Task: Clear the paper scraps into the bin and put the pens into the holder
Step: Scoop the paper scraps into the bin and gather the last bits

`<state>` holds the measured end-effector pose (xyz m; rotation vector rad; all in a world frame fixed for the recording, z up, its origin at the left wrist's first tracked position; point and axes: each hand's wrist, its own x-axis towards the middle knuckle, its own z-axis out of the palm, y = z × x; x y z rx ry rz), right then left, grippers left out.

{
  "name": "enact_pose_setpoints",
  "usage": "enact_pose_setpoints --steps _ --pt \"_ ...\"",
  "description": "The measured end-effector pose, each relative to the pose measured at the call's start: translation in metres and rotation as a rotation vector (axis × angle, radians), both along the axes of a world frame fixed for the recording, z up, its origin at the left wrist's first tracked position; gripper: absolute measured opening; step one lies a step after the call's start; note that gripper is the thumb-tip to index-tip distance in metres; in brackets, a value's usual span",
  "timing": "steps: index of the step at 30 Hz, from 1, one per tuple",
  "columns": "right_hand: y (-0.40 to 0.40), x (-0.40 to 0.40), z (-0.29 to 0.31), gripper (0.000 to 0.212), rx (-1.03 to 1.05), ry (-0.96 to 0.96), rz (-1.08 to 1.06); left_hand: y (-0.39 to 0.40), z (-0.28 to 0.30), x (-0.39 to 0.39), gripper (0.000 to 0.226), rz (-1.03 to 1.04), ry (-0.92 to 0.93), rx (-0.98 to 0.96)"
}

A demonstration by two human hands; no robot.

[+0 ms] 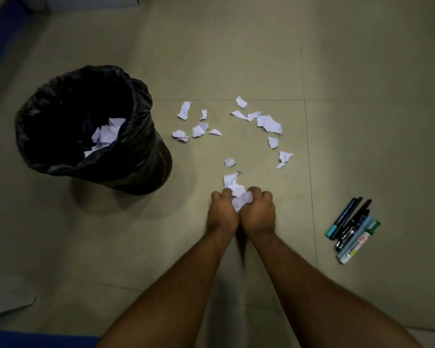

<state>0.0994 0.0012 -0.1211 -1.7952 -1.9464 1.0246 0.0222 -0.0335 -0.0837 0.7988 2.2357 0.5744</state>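
Observation:
My left hand point(221, 214) and my right hand point(259, 213) are pressed together low over the floor, both closed around a bunch of white paper scraps point(237, 194) that sticks out between the fingers. Several more scraps lie loose on the tiles beyond them, one group point(194, 124) near the bin and another point(266, 123) further right. The bin point(136, 146), lined with a black bag, stands to the left and holds some white scraps point(106, 135). A cluster of pens and markers point(353, 229) lies on the floor to the right of my hands. No pen holder is in view.
The floor is large beige tiles point(362, 71) with thin joints. A blue strip point(0, 41) runs along the far left edge and another at the bottom left. A pale flat sheet point(8, 297) lies at the lower left.

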Motion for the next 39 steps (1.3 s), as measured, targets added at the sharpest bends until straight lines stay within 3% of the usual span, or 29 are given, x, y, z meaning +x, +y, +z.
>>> enact_pose_setpoints --steps 3,6,8,13,15,17,19,22,25,29,34,36,39 --pt "0.029 -0.004 -0.002 0.05 -0.014 0.033 0.084 0.02 -0.004 -0.018 0.036 -0.07 0.111 0.122" --pt "0.055 -0.004 0.003 0.081 0.021 -0.091 0.251 0.028 -0.008 -0.043 0.059 -0.263 0.351 0.083" --pt "0.069 -0.005 0.001 0.084 0.142 -0.191 0.365 0.038 -0.012 -0.06 0.083 -0.439 0.454 0.015" --pt "0.098 -0.019 0.002 0.092 0.133 -0.333 0.641 0.074 -0.022 -0.09 0.13 -0.799 0.375 -0.255" --pt "0.096 -0.022 0.004 0.086 0.14 -0.317 0.663 0.077 -0.021 -0.087 0.123 -0.918 0.468 -0.32" --pt "0.087 -0.023 0.007 0.075 0.121 -0.283 0.651 0.072 -0.014 -0.077 0.084 -0.994 0.537 -0.267" --pt "0.08 -0.023 0.01 0.061 0.087 -0.29 0.657 0.06 -0.008 -0.067 0.046 -0.916 0.525 -0.141" --pt "0.071 -0.025 0.013 0.042 0.065 -0.285 0.654 0.04 -0.014 -0.059 0.03 -0.719 0.481 -0.073" --pt "0.062 -0.025 0.011 0.029 0.049 -0.227 0.614 0.029 -0.016 -0.051 0.024 -0.482 0.379 -0.09" --pt "0.052 -0.017 0.005 0.017 -0.007 -0.152 0.507 0.022 -0.018 -0.047 0.022 -0.323 0.337 -0.09" --pt "0.044 0.004 0.0 0.017 -0.066 -0.01 0.212 0.017 -0.01 -0.052 0.052 0.043 0.118 -0.021" --pt "0.044 0.007 0.011 0.025 -0.117 0.068 0.116 0.015 -0.003 -0.056 0.045 0.111 0.059 0.016" --pt "0.045 -0.002 0.033 0.02 -0.216 0.212 0.024 0.019 0.017 -0.061 0.024 0.201 -0.062 0.082"
